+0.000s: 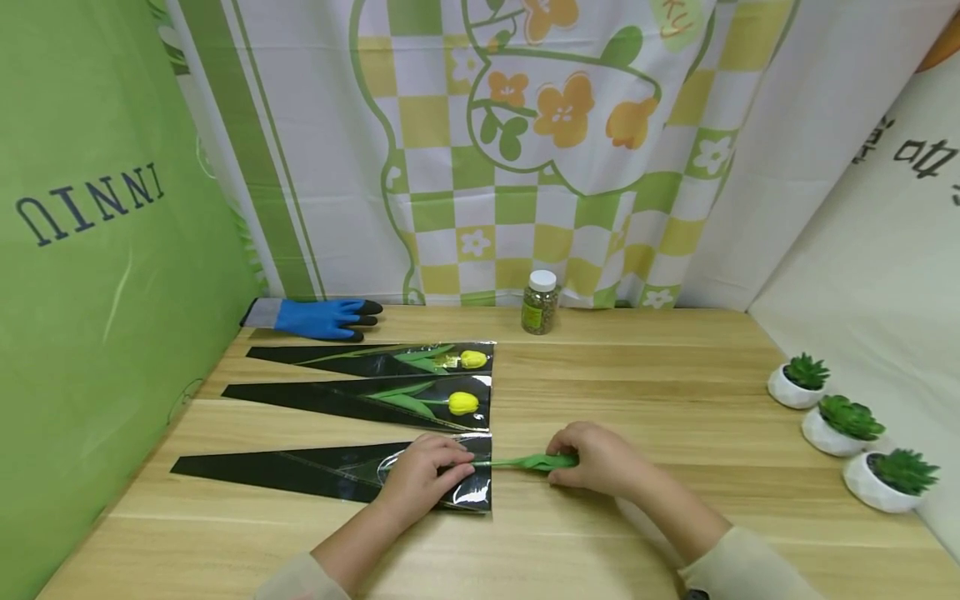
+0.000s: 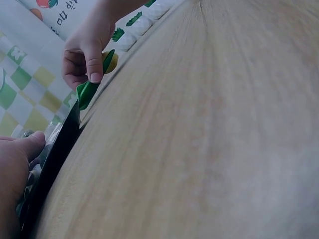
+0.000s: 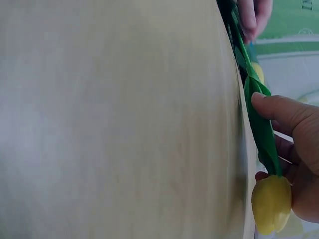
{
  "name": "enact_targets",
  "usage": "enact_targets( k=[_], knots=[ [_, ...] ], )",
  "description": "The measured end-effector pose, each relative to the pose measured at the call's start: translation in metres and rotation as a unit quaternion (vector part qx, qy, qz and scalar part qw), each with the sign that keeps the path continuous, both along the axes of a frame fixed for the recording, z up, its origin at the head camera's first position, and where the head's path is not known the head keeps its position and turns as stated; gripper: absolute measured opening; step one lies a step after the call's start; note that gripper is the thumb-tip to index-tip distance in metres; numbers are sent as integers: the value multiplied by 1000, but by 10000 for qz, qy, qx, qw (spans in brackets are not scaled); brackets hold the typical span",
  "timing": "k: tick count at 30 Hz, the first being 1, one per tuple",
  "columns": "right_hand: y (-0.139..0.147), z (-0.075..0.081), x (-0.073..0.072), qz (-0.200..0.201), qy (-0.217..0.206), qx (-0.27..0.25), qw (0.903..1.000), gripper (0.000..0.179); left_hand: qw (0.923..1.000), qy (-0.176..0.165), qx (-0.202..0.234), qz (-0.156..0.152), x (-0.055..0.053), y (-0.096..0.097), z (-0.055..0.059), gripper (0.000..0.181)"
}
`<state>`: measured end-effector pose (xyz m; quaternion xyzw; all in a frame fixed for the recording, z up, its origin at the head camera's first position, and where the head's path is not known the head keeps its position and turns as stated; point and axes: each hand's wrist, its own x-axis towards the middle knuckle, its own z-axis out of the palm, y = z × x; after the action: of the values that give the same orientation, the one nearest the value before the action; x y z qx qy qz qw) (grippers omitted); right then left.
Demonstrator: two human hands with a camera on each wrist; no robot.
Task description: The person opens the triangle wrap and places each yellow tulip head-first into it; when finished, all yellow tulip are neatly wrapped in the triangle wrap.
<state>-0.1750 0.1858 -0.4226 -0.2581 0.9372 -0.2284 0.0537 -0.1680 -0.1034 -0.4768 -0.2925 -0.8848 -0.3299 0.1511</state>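
My right hand (image 1: 596,458) pinches a yellow tulip by its green leaves (image 3: 260,124); the yellow bloom (image 3: 271,204) hangs by the palm in the right wrist view. In the head view the hand covers that bloom. The tulip's stem (image 1: 504,463) runs left into the mouth of a black flower sleeve (image 1: 300,471) with a clear front. At that mouth my left hand (image 1: 426,477) lies over the sleeve, its thumb and fingers gripping the clear film (image 2: 50,134) beside the stem. Some of its fingertips are hidden.
Two similar sleeves, an upper one (image 1: 337,360) and a middle one (image 1: 322,402), each hold a yellow tulip. Behind them lies a blue glove (image 1: 315,319). A white-capped jar (image 1: 540,304) stands at the back. Three potted succulents (image 1: 840,423) line the right edge.
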Motion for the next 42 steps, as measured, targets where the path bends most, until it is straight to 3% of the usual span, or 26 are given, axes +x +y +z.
enact_targets(
  k=[16, 24, 29, 36, 42],
  knots=[
    [-51, -4, 4, -26, 133, -152, 9998, 25, 9999, -36, -64, 81, 2, 0, 5, 16],
    [-57, -9, 2, 54, 248, -58, 9997, 28, 9998, -129, -91, 92, 2, 0, 5, 16],
    [-52, -8, 3, 115, 300, -58, 9995, 39, 9998, -144, -139, 92, 2, -1, 5, 16],
    [-28, -5, 3, -180, -345, -564, 9977, 50, 9997, -149, -166, 82, 2, 0, 5, 16],
    [5, -9, 5, -473, -1031, -1341, 9845, 53, 9997, -199, -139, 80, 3, 0, 5, 16]
  ],
)
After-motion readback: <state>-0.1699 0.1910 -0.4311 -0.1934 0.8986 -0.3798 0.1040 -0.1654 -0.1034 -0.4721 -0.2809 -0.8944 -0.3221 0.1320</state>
